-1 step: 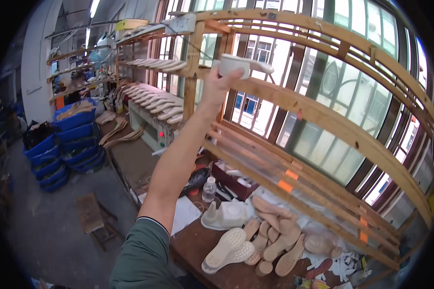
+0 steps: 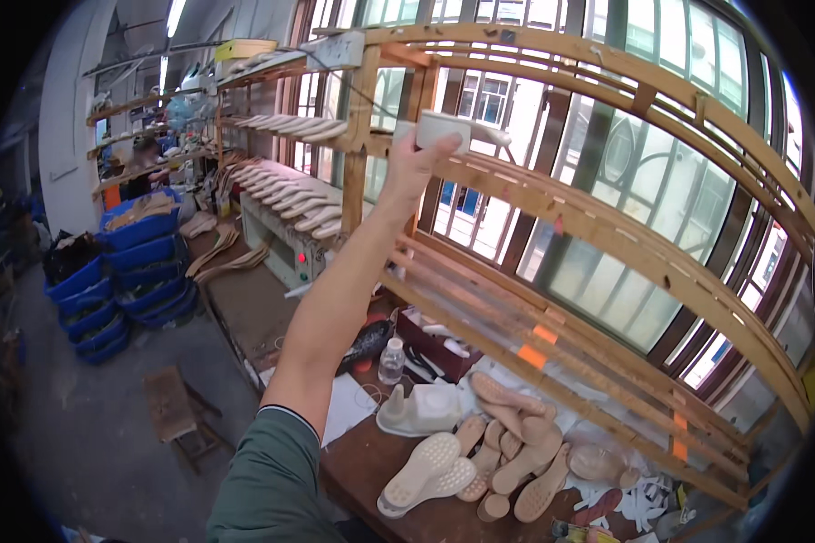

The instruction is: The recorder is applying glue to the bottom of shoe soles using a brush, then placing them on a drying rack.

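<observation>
My left hand (image 2: 417, 163) is raised at arm's length to the wooden rack's middle rail (image 2: 552, 204). Its fingers close round the thick block end of a pale shoe sole (image 2: 445, 129), thumb on the near face. The sole's narrower end points right, over the rail; whether it rests there I cannot tell. My right hand is out of the picture. Below the rack, a brown worktable (image 2: 362, 452) carries a heap of beige soles (image 2: 530, 452), a pair of cream dimpled soles (image 2: 426, 471) and a white moulded piece (image 2: 426, 407).
Rows of pale soles (image 2: 290, 199) lie on shelves to the left. A clear bottle (image 2: 392, 360) stands beside a dark red box (image 2: 430, 348). Stacked blue crates (image 2: 145, 262) and a wooden stool (image 2: 172, 407) are on the floor. Another person (image 2: 143, 163) sits far back.
My left hand and the sole have come down slightly, closer to the rail. The things on the table have stayed put.
</observation>
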{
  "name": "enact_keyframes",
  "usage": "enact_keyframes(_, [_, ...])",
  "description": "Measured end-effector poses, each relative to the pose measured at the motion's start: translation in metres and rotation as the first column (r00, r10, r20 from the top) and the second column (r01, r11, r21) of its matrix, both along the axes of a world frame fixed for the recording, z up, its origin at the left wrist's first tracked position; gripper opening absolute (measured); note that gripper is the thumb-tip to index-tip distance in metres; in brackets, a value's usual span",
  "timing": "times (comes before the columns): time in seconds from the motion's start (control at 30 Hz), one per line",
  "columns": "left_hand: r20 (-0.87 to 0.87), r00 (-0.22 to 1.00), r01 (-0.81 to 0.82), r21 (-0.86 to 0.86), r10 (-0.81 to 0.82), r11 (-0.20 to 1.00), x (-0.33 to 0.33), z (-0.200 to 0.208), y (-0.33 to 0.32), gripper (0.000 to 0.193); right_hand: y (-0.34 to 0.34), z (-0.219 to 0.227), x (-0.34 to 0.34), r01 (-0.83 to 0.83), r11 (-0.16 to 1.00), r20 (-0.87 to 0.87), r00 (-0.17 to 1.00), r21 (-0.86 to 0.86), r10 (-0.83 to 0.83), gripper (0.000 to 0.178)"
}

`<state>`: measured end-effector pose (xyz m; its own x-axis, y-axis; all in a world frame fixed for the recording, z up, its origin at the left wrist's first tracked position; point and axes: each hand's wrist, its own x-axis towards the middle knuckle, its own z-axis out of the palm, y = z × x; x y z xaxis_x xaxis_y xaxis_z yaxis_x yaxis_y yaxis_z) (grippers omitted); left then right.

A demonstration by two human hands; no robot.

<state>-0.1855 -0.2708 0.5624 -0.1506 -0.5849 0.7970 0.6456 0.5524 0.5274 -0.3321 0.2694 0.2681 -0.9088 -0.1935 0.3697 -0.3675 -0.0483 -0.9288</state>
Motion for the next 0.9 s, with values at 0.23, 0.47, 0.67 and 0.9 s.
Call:
enact_keyframes(0.23, [0.074, 0.994, -0.074, -0.022, 0.075, 0.997, -0.061, -0.022, -0.062, 0.046, -0.005, 0.049, -0.014, -0.151, 0.984, -0.059, 0.986, 0.093, 0.157, 0.044])
enact_keyframes(0.47, [0.492, 0.793, 0.247, 0.279, -0.359, 0.928, -0.005, -0.154, 0.042, 0.035, 0.022, -0.029, -0.025, 0.071, 0.997, 0.342, 0.938, -0.032, -0.056, 0.012])
enact_keyframes(0.67, [0.995, -0.095, 0.264, -0.018, 0.044, 0.964, 0.012, -0.374, 0.133, 0.045, 0.03, -0.089, -0.018, -0.045, 0.999, 0.284, 0.957, -0.026, 0.051, 0.023])
enact_keyframes(0.9, [0.833, 0.34, -0.09, 0.491, -0.437, 0.867, 0.005, -0.467, 0.172, 0.04, 0.117, -0.131, 0.017, 0.038, 0.997, 0.297, 0.955, -0.068, -0.016, 0.024])
